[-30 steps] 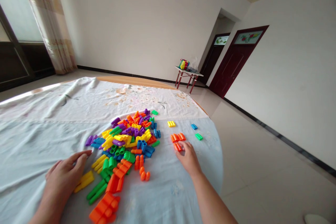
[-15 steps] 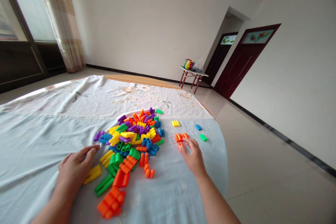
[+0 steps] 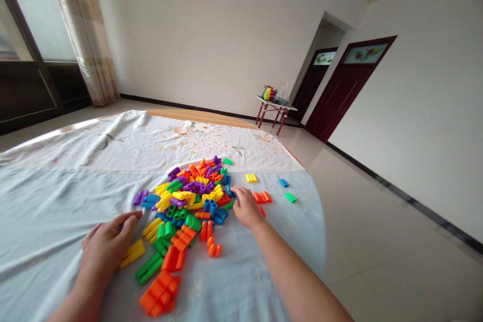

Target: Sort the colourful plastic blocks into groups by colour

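1. Orange plastic blocks (image 3: 160, 293), joined in a clump, lie nearest, at seven o'clock from the middle of the pile, on a pale blue cloth (image 3: 222, 292).
2. Just beyond, also toward seven, lies a long green block (image 3: 149, 267); a flat yellow block (image 3: 133, 253) is at eight, just beside the left hand.
3. The left hand (image 3: 109, 240) rests at eight o'clock, half open and loosely bent, nothing visible in it, fingertips pointing toward the pile's edge.
4. At five o'clock sits an orange piece with rounded ends (image 3: 214, 248).
5. The right hand (image 3: 247, 209) is between three and four, fingers partly curled, tips at the blue blocks (image 3: 229, 185) on the pile's edge; whether it grips one I cannot tell.
6. The mixed pile (image 3: 194, 187) of purple, yellow, orange, green and blue blocks lies between the hands.
7. Around three o'clock, past the right hand, are orange blocks (image 3: 263, 196), a green one (image 3: 290, 197), a blue one (image 3: 284, 182) and a yellow one (image 3: 251, 178).
8. Between one and two, far off, a side table (image 3: 277, 104) bears a colourful bag (image 3: 269, 93).
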Motion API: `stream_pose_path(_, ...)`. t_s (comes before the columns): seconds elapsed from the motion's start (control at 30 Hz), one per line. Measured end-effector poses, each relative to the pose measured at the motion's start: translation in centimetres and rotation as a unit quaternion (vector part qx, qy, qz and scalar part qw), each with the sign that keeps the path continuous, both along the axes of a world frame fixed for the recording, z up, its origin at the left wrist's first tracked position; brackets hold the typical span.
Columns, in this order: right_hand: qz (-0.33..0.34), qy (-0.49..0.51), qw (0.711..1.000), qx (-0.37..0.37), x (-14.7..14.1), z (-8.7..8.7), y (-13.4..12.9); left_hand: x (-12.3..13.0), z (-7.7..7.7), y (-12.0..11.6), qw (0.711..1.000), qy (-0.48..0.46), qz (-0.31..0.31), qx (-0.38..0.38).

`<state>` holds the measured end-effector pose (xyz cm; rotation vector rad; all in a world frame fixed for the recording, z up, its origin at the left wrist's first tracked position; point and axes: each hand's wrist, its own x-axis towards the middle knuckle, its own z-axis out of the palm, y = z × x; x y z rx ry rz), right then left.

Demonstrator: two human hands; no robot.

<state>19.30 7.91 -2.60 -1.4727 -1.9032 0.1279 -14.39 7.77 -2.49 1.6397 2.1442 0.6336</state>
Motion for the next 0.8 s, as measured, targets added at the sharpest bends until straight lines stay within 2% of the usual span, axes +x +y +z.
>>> stream_pose_path(0.13,-0.004,-0.038,0.999,-0.031,-0.6,-0.6,2.4,-0.1,0.1,0.1,1.000,0.003,0.000,-0.001)
stream_pose_path(0.27,-0.022,-0.042,0.998,-0.033,-0.4,-0.8,2.9,-0.3,-0.2,0.4,1.000,0.003,0.007,0.006)
stream_pose_path(0.5,-0.064,-0.014,0.998,-0.027,0.9,-0.9,1.5,-0.6,-0.6,0.5,1.000,0.001,0.002,0.005)
stream_pose_path(0.63,-0.056,0.022,0.998,-0.021,1.6,-0.5,0.2,-0.6,-0.7,0.6,1.000,0.005,-0.001,0.006)
stream_pose_path(0.8,-0.039,0.070,0.996,0.031,2.2,0.4,-2.7,-0.5,-0.6,0.5,1.000,0.002,0.001,-0.011)
